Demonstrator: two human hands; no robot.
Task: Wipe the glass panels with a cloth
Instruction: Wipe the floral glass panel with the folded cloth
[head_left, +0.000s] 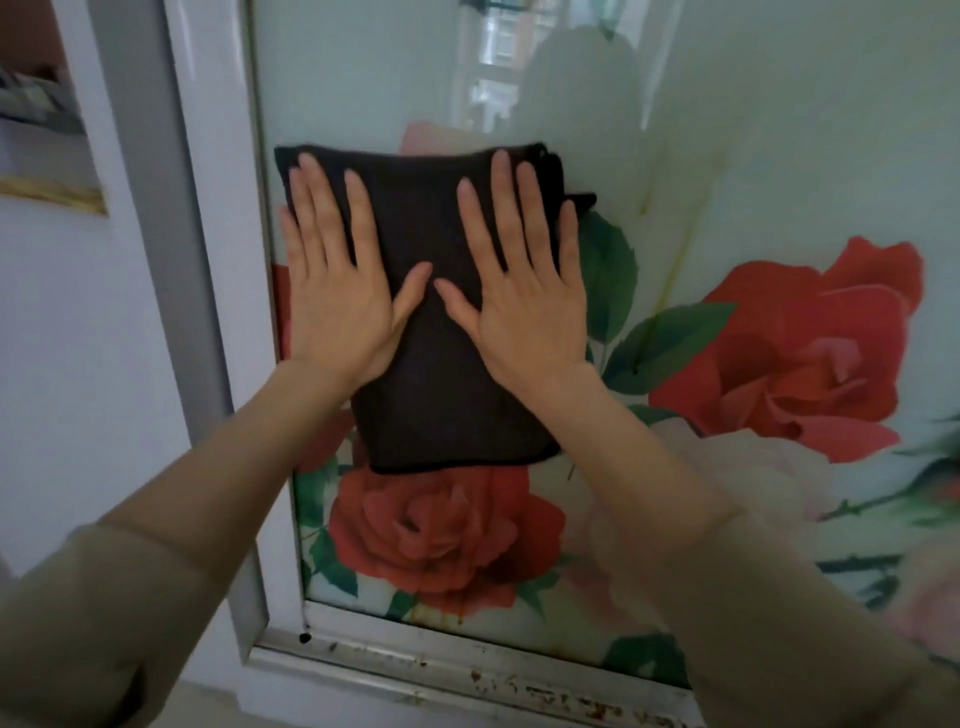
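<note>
Dark cloth (436, 332) spread flat on glass panel (753, 156), near left frame (218, 312). Left hand (337, 291) and right hand (524, 301) pressed on it, fingers straight, nothing gripped. Flat palms likely used so cloth is rubbed hard everywhere.

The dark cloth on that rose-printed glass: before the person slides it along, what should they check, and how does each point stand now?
1. Both palms on the cloth: left hand and right hand lie flat, fingers straight, on the dark cloth: ok.
2. Cloth flat on the glass panel: folded and pressed against it, one corner juts out at upper right: ok.
3. Room leftward: the cloth's left edge is at the white frame: not ok.
4. Room rightward and downward: bare glass: ok.
5. Cloth clean or damp: cannot tell.
6. Grime on the bottom rail: dark, rusty specks: not ok.
</note>
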